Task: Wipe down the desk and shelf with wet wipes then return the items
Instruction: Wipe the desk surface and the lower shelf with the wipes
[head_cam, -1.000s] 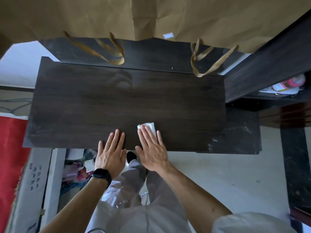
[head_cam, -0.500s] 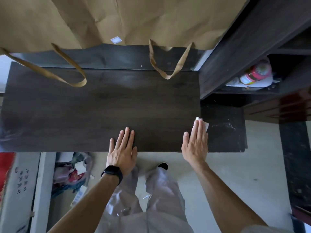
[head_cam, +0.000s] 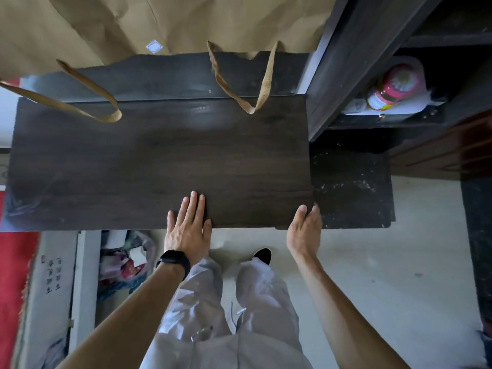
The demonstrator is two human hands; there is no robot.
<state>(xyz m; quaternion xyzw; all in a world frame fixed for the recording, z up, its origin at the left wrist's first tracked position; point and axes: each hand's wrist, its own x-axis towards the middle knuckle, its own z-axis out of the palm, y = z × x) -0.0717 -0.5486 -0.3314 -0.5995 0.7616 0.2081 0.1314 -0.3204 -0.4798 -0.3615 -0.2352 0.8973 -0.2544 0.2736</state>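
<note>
Your left hand point(head_cam: 189, 227) lies flat on the dark wood surface point(head_cam: 159, 161) near its front edge, fingers straight and close together, palm down, with a black watch point(head_cam: 174, 261) on the wrist. Your right hand point(head_cam: 306, 230) sits at the front right corner of the surface, turned on its side with the fingers curled lightly over the edge; you cannot tell whether the wet wipe is under it, since no wipe shows in this view. Just right of that corner a lower dark shelf point(head_cam: 351, 187) is speckled with pale dust and crumbs. Behind it, in a shelf compartment, a pink-capped bottle point(head_cam: 391, 87) lies on its side on something white. Brown paper bags point(head_cam: 133, 22) hang over the back of the surface, and their handles point(head_cam: 247, 83) droop onto it.
</note>
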